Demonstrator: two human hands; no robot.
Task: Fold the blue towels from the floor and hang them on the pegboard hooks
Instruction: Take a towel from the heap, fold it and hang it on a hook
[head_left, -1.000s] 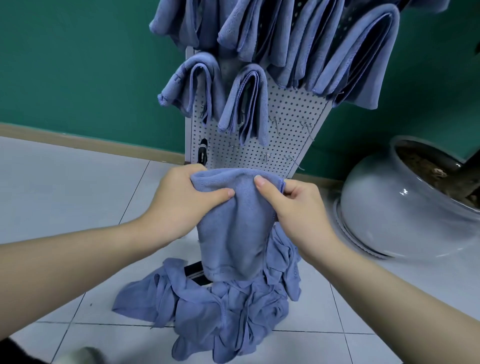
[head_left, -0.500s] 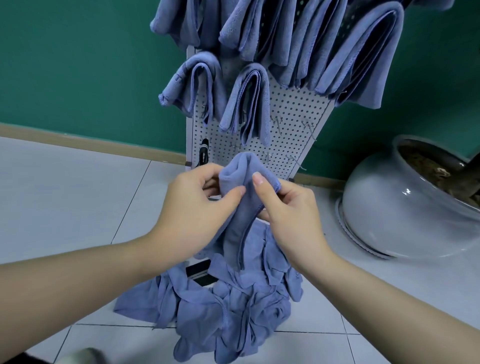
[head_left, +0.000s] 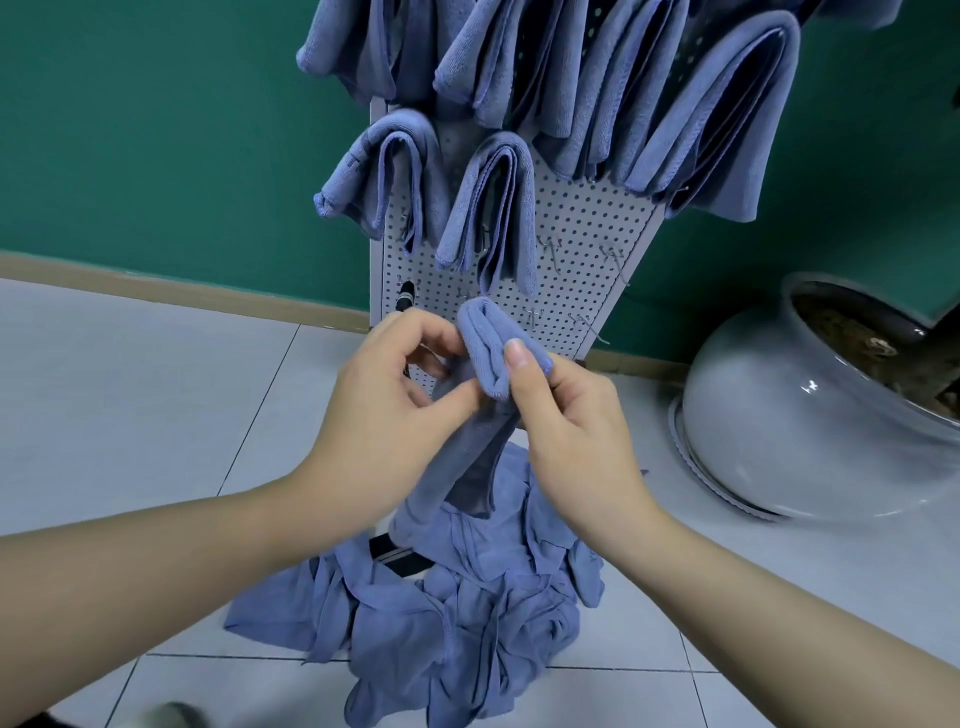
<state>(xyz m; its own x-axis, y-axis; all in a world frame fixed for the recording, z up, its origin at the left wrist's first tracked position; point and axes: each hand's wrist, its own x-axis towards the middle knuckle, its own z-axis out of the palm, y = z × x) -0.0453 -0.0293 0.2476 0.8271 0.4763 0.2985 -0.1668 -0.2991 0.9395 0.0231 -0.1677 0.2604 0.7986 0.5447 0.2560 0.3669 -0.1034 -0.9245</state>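
In front of the white pegboard (head_left: 571, 223), just near of its lower bare hooks (head_left: 587, 325), a folded blue towel (head_left: 485, 358) hangs between both hands. The right hand (head_left: 569, 415) pinches the folded top, thumb on the near face and fingers curled behind. The left hand (head_left: 387, 410) has its thumb and fingers curled on the towel's left edge just below the fold. The tail drops toward the heap of unfolded towels (head_left: 457, 597) on the floor. To finish the fold well, I would keep the layers stacked and the edges even, hold the doubled top firmly, then lift the loop over a free hook to the right of the hung towels (head_left: 491, 208) so both sides drape evenly.
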